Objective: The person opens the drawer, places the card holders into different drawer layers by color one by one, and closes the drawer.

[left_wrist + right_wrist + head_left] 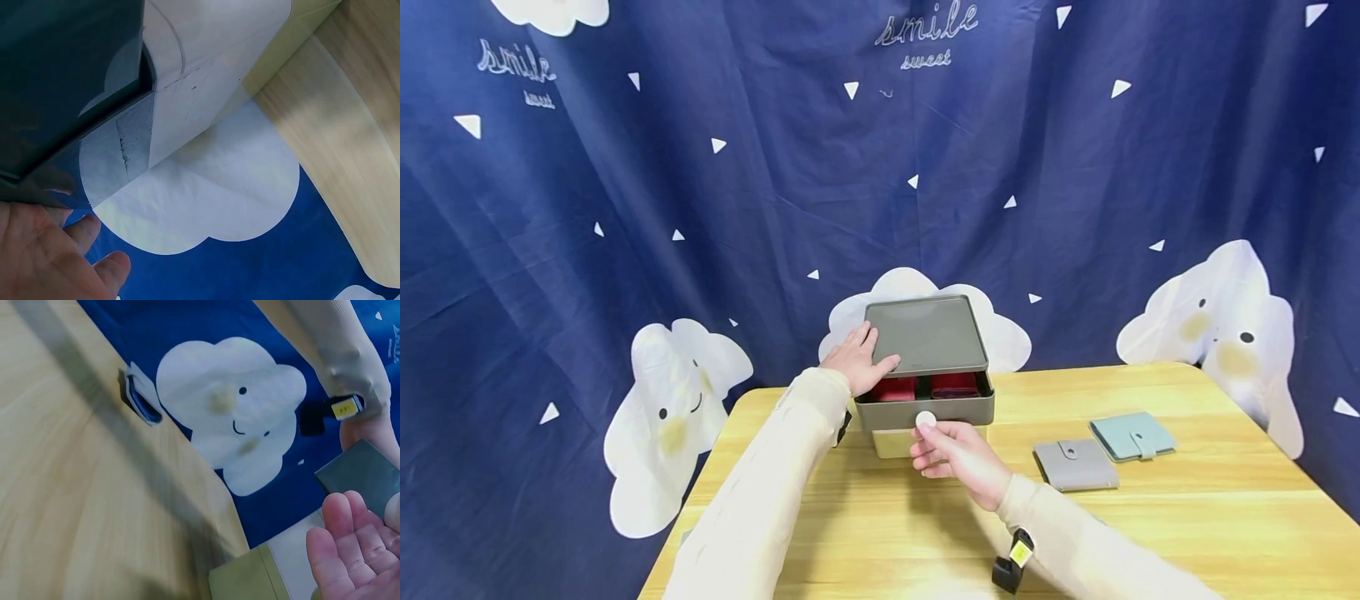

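A small drawer box stands at the table's back, with a dark grey top (928, 333), a dark grey drawer (955, 410) pulled partly out, and a pale yellow lower part (892, 444). Inside the drawer lie a red item (893, 389) and a darker red one (953, 385), side by side. My left hand (856, 360) rests on the top's left edge, fingers spread; the left wrist view shows some fingertips (112, 269) beside that edge. My right hand (958, 457) pinches the drawer's round white knob (926, 418), its other fingers loosely bent below.
On the right of the wooden table (1210, 533) lie a grey card wallet (1075, 465) and a light blue one (1131, 435) with a snap strap. Another small wallet-like item (142, 397) lies by the left table edge. A blue curtain (790, 167) hangs behind.
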